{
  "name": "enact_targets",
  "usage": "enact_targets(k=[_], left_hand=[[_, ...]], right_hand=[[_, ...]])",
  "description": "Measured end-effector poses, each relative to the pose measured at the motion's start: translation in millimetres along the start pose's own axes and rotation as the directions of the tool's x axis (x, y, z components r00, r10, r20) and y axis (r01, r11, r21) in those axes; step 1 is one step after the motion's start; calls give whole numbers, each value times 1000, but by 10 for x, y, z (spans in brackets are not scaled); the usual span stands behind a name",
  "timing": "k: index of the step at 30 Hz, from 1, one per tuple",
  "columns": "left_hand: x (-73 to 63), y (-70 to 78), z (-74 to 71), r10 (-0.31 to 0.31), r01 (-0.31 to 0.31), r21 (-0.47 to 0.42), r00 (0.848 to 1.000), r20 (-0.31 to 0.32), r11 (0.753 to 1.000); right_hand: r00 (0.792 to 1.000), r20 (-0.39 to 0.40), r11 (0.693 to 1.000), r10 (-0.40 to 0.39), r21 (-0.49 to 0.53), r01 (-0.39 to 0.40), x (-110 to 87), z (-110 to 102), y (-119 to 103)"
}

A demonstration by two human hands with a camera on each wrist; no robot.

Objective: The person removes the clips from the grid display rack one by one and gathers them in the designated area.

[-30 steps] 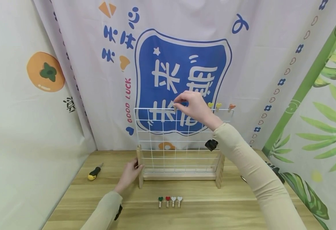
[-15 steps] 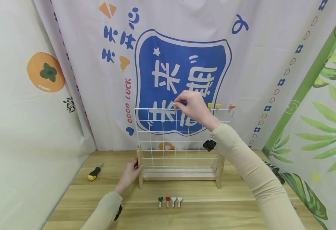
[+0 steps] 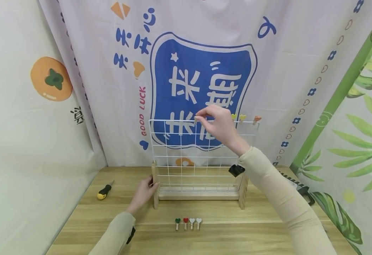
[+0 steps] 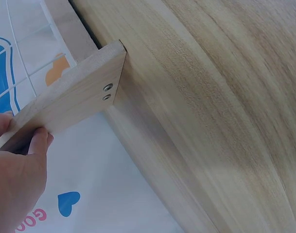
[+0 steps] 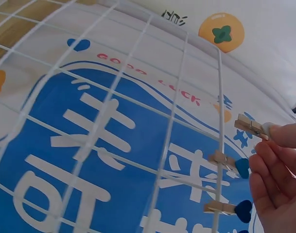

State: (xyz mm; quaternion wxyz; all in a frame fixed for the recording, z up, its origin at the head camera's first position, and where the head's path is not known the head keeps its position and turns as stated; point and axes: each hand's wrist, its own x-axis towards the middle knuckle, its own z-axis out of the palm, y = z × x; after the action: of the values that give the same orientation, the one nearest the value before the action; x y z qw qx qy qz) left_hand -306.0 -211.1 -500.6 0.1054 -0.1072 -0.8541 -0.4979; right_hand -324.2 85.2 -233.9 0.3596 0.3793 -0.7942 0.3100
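My right hand (image 3: 219, 124) pinches a small wooden clothespin (image 5: 250, 127) between thumb and fingertips at the top wire of a white grid rack (image 3: 187, 156). In the right wrist view the tip of this clothespin stands just off the wire; its far end is covered by the fingers. Beside it, clothespins with blue hearts (image 5: 225, 161) are clipped on that wire. My left hand (image 3: 143, 194) grips the rack's left wooden upright (image 4: 75, 92), thumb on one face and fingers on the other.
Green, red and white heart clothespins (image 3: 186, 224) lie in a row before the rack. Yellow (image 3: 242, 118) and orange (image 3: 256, 119) heart clothespins are clipped at the top right. A screwdriver (image 3: 104, 192) lies left; a black object (image 3: 305, 193) lies right. A printed curtain (image 3: 201, 21) hangs behind.
My right hand has shifted slightly right, and its wrist and sleeve have lowered a little. The left hand keeps its grip on the upright.
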Motion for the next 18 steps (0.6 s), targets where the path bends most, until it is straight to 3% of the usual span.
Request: enact_targets(k=[4, 9, 18], left_hand=[[-5, 3, 2, -2, 2, 1, 1000, 1, 1000], [-11, 6, -2, 3, -3, -6, 1000, 4, 1000], [-9, 16, 0, 1, -1, -6, 1000, -6, 1000]], right_hand=[[1000, 6, 1000, -7, 24, 7, -206, 57, 15], [998, 70, 1000, 2, 26, -4, -533, 158, 46], [978, 200, 996, 58, 59, -71, -1280, 491, 193]])
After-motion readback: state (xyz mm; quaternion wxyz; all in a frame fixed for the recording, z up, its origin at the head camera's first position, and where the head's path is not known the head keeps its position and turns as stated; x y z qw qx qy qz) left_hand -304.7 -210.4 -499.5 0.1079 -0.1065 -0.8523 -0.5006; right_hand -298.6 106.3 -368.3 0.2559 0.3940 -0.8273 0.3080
